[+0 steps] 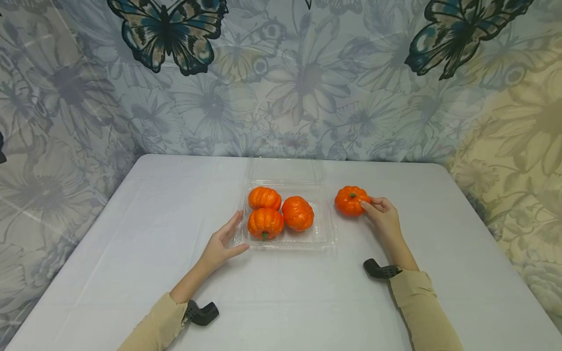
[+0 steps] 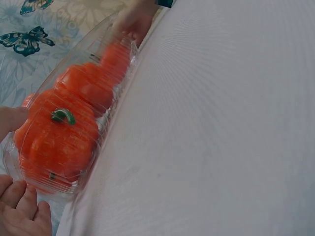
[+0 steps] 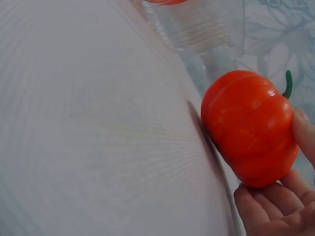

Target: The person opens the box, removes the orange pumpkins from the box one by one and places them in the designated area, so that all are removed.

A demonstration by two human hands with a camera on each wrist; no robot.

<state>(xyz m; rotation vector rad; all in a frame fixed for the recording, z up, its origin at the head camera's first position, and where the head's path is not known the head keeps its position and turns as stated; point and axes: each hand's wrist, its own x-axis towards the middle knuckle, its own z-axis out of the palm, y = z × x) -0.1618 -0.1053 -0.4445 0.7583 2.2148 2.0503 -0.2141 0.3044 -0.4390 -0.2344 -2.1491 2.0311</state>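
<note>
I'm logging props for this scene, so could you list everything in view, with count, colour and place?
Clear container: 1, transparent, middle of the table
Lid: 1, transparent, open at the container's far side
Pumpkins inside: 3, orange, in the container
Separate pumpkin: 1, orange, green stem, right of the container
Table: 1, white, below everything
Floral backdrop: grey-blue, yellowish at right, behind the table
Large butterflies: 2, teal, beige and black, on the backdrop
Wrist devices: 2, black, one per arm
Sleeves: 2, tan, lower edge
Hands: 2, bare; left beside the container, right gripping the separate pumpkin

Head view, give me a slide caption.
Three pumpkins in an open clear box, a fourth in the right grip beside it.
</note>
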